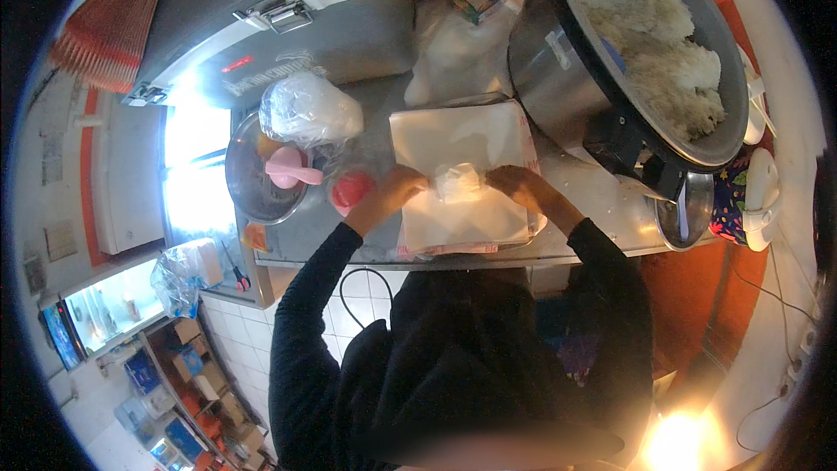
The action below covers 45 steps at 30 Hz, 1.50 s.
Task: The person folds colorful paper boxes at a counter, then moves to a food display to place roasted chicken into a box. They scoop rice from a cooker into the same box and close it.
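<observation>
A stack of white paper sheets [462, 135] with red print at its edges lies on the metal table. Over its middle is a small pale bundle [459, 183], apparently in clear wrap; what is inside I cannot make out. My left hand [403, 188] pinches its left end. At the opposite end my right hand [521, 186] has its fingers closed on it too. Just left of my left hand stands a round red object [352, 190], partly hidden by that hand.
A large pot of cooked rice [649, 44] stands far right, beside a small metal bowl [684, 218]. At left are a metal bowl [248, 196] with a pink scoop [288, 167], a bunched plastic bag [312, 109], a grey cooler box [349, 26] and scissors [237, 272].
</observation>
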### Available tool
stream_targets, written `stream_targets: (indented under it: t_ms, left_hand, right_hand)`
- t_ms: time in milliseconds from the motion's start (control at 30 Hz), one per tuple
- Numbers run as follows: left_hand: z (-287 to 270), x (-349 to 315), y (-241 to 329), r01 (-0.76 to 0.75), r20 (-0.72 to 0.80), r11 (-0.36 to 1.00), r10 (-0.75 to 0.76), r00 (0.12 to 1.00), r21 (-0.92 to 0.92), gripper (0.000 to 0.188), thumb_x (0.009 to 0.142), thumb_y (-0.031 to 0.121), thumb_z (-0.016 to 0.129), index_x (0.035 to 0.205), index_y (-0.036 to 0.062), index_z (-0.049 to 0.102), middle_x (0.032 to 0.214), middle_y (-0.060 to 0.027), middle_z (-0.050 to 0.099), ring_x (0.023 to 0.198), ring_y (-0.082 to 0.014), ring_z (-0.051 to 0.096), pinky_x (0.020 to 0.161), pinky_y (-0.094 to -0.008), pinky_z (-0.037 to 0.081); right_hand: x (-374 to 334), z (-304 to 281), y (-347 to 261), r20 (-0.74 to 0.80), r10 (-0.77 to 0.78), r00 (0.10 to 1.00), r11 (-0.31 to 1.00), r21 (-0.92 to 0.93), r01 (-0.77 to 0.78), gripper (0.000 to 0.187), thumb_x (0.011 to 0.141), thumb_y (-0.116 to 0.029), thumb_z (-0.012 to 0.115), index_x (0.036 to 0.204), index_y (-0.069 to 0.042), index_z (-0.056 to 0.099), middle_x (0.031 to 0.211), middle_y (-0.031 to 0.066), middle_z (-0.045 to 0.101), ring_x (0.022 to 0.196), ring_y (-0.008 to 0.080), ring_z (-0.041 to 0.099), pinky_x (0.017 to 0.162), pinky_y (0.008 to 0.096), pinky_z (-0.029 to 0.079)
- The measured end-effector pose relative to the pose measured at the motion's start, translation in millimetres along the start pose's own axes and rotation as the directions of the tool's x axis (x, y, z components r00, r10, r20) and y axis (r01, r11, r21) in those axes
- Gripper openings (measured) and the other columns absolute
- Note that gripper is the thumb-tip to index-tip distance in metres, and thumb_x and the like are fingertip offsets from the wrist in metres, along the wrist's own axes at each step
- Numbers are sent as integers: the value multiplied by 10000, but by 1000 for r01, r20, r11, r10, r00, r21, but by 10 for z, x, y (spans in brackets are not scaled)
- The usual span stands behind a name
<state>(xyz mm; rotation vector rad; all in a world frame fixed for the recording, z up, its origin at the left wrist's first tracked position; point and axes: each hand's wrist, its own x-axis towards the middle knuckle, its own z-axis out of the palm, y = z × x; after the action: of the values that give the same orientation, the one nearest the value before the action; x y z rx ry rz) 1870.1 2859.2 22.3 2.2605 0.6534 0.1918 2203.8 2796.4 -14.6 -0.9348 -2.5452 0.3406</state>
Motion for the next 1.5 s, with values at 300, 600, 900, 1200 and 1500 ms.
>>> stream_targets:
  t_ms: [300,600,900,1200,1500]
  left_hand:
    - [104,420,124,295,-202,951,-272,941,95,260,897,161,641,1108,24,575,1033,-121,654,982,-230,623,831,-356,472]
    - [525,650,474,400,-22,596,-574,818,-697,80,951,77,593,1005,39,549,838,12,578,783,-75,529,684,-242,435]
    - [968,498,734,274,-453,753,-600,659,-599,322,952,243,628,1145,1,540,970,-101,629,853,-199,603,735,-320,499]
    - [1359,738,1130,-175,-225,142,-655,722,-974,502,926,349,647,1247,-8,500,1138,-109,594,1046,-238,611,885,-377,521]
    - [883,1300,2216,-225,-311,602,-41,950,-766,397,760,206,753,1061,15,579,1233,-172,588,1115,-235,574,948,-378,451]
  right_hand:
    - [609,123,-243,96,551,829,834,-46,-550,382,782,2,638,1097,-6,424,998,219,547,974,386,576,809,470,479]
    - [-234,437,-758,12,673,740,716,244,-654,501,698,-57,681,1179,-78,543,1249,145,545,1153,302,568,923,433,502]
    - [-73,276,-947,-301,648,700,762,271,-588,405,671,5,710,1041,-53,559,1046,116,593,975,325,609,816,409,513]
    - [-357,-444,-1369,-209,875,437,278,955,-100,213,957,-147,597,1108,2,619,1050,118,657,998,186,609,894,321,472]
    - [-695,-757,-1444,-218,950,224,281,909,-308,296,975,-103,388,1253,-1,405,1162,143,488,1028,211,508,933,319,429]
